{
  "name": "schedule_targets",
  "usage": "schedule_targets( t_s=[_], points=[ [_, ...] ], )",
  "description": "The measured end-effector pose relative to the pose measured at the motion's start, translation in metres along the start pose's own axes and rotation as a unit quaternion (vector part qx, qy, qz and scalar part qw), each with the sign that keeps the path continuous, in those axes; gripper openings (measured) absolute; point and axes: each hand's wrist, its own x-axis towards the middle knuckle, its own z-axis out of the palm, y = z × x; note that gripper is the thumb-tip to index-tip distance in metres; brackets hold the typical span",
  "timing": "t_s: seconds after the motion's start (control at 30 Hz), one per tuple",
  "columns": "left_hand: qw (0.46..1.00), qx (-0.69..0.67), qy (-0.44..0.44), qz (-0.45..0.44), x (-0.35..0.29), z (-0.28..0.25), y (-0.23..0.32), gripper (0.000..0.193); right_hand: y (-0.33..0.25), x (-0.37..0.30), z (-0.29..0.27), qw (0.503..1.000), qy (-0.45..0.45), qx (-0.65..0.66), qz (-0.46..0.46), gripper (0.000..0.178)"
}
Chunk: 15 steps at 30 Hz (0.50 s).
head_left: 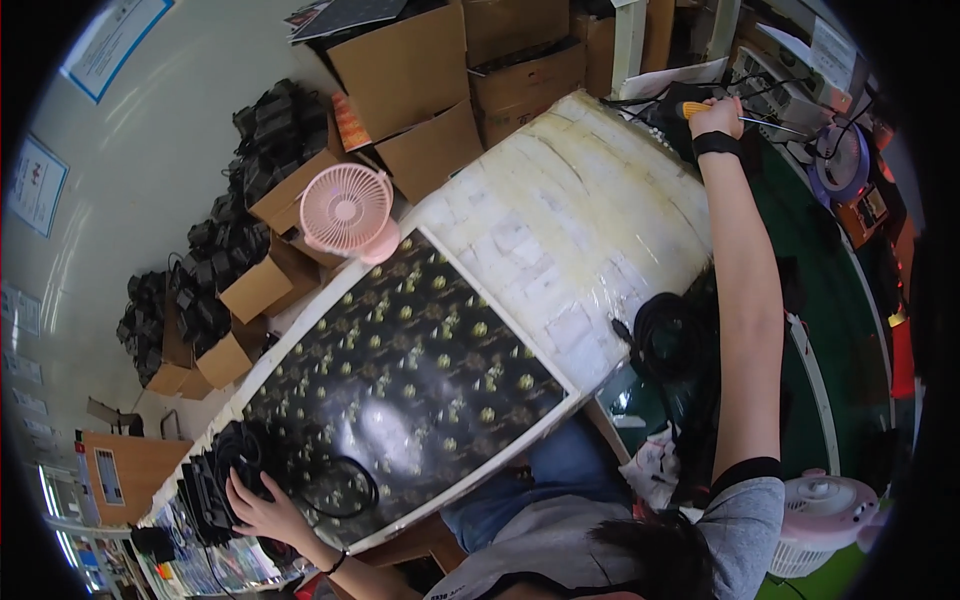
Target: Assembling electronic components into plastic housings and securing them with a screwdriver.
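Far out at the upper right, my right hand (718,118) is closed round a screwdriver (692,109). Its orange-yellow handle sticks out on the left of the fist, and the thin metal shaft points right. At the lower left, my left hand (262,512) lies with fingers spread against a row of black box-shaped devices (205,490) with coiled black cords (240,445). One cord loops onto the dark flower-patterned mat (400,370) beside it. Whether the left fingertips press on a device or a cord is hard to make out.
A pink desk fan (347,212) stands at the mat's far corner. Cardboard boxes (400,70) and piled black devices (270,125) line the far side. A coiled black cable (668,338) lies near my right arm. Purple (840,165) and pink-white (820,510) fans stand at the right.
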Motion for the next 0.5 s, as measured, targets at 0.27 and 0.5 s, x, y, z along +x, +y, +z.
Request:
schedule_targets(
  t_s=[0.27, 0.5],
  points=[
    [0.968, -0.245, 0.031, 0.038, -0.03, -0.032, 0.006, 0.037, -0.05, -0.178, -0.043, 0.987, -0.155, -0.019, -0.029, 0.026],
    [0.866, -0.48, 0.043, 0.132, -0.061, -0.074, 0.065, 0.032, -0.077, -0.362, -0.133, 0.967, -0.211, -0.018, 0.142, 0.019]
  ],
)
